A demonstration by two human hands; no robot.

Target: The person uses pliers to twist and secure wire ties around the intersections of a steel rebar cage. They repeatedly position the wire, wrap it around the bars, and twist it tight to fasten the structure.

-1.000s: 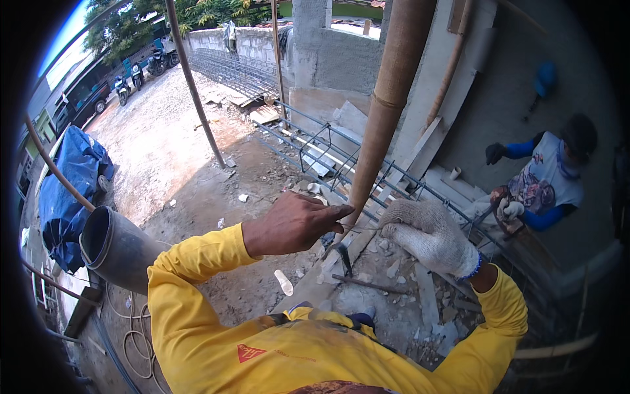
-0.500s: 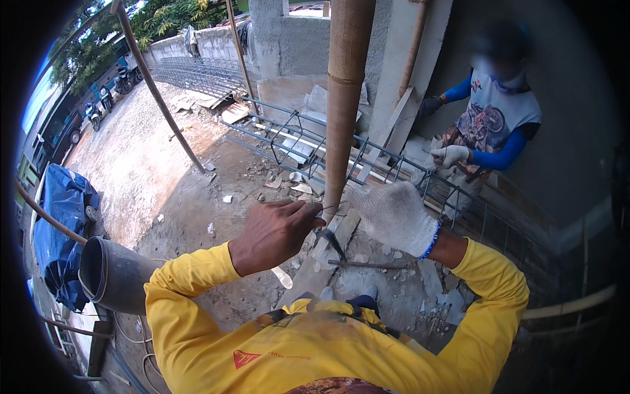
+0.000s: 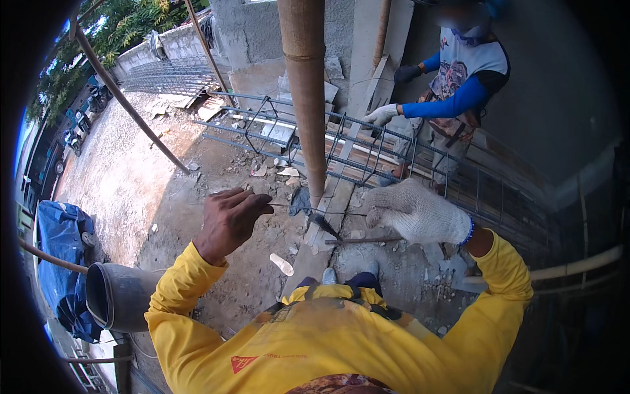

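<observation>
A thin dark wire (image 3: pixel 315 211) stretches between my two hands, in front of the foot of an upright bamboo pole (image 3: pixel 307 98). My bare left hand (image 3: pixel 231 220) is closed, pinching one end between thumb and fingers. On the other side my right hand (image 3: pixel 420 211), in a white knitted glove with a blue cuff edge, has its fingertips closed on the wire's other end. Below the wire, on the ground, lie a dark metal piece (image 3: pixel 326 226) and a thin rod (image 3: pixel 364 241).
A long rebar cage (image 3: pixel 341 141) runs behind the pole. Beyond it, at right, a co-worker (image 3: pixel 459 79) in blue sleeves rests a gloved hand on it. A dark bucket (image 3: pixel 125 295) and a blue tarp-covered load (image 3: pixel 59 262) stand at left. Rubble lies about.
My hands have moved apart, and the wire now spans the wider gap. The view has shifted, so the pole appears farther left. The co-worker's gloved hand now reaches onto the cage.
</observation>
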